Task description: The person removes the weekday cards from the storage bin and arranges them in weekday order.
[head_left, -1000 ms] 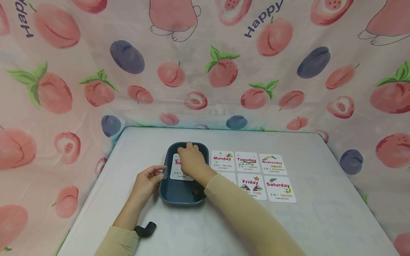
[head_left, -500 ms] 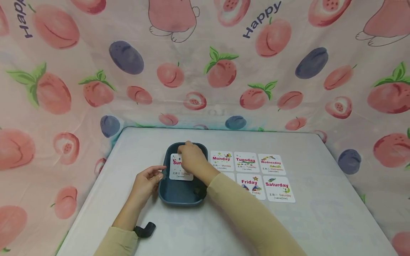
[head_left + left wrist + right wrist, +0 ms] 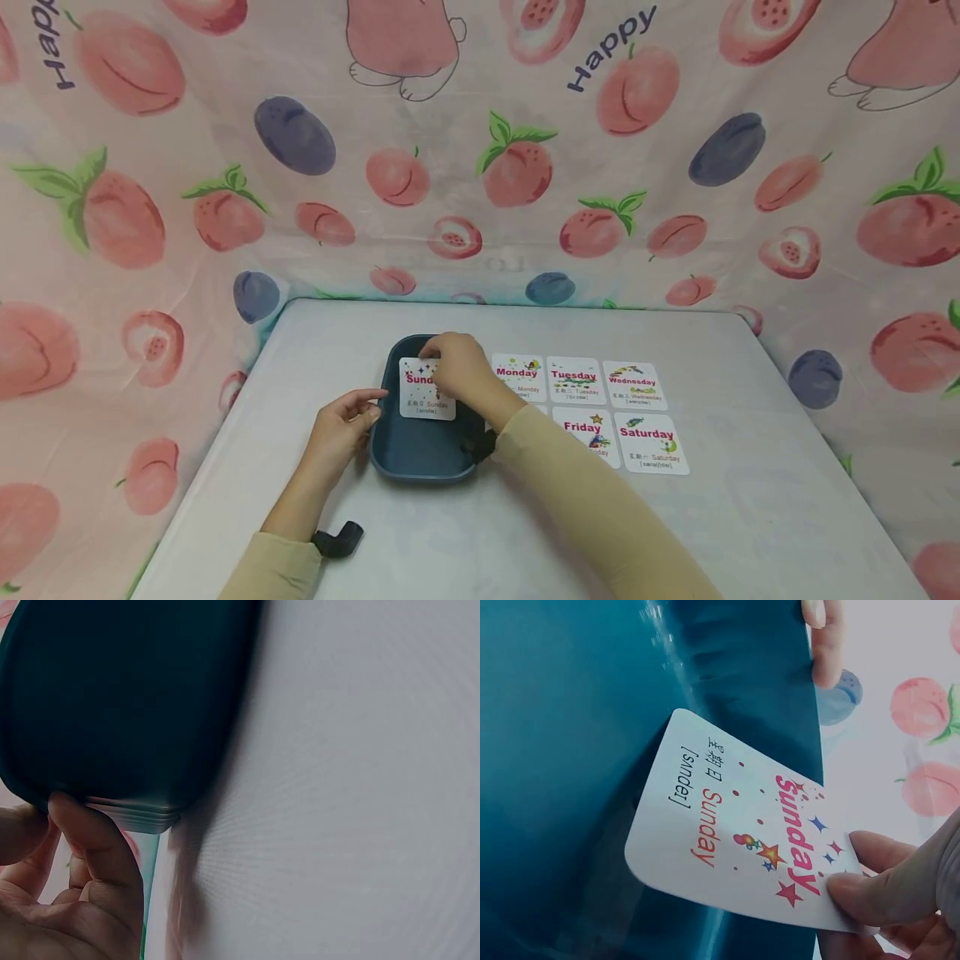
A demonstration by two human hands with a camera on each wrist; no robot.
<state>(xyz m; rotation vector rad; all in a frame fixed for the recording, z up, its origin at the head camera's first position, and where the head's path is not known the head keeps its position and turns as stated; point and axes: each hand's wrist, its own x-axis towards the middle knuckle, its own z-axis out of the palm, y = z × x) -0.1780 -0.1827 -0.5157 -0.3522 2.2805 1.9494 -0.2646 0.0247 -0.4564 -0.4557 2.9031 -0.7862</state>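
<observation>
A white card printed "Sunday" is pinched at its upper right corner by my right hand. In the right wrist view, thumb and fingers grip that end of the card, which tilts over the inside of a dark blue tray. No other card shows in the visible part of the tray. My left hand holds the tray's left wall, thumb and index finger pinching the rim in the left wrist view.
Right of the tray lie two rows of weekday cards: Monday, Tuesday and Wednesday above, Friday and Saturday below. My right arm partly covers another card in the lower row. A fruit-patterned cloth hangs behind the white table.
My right hand has drawn back slightly right, and the Sunday card has risen a little, showing more of its print. My left hand stays at the tray's rim.
</observation>
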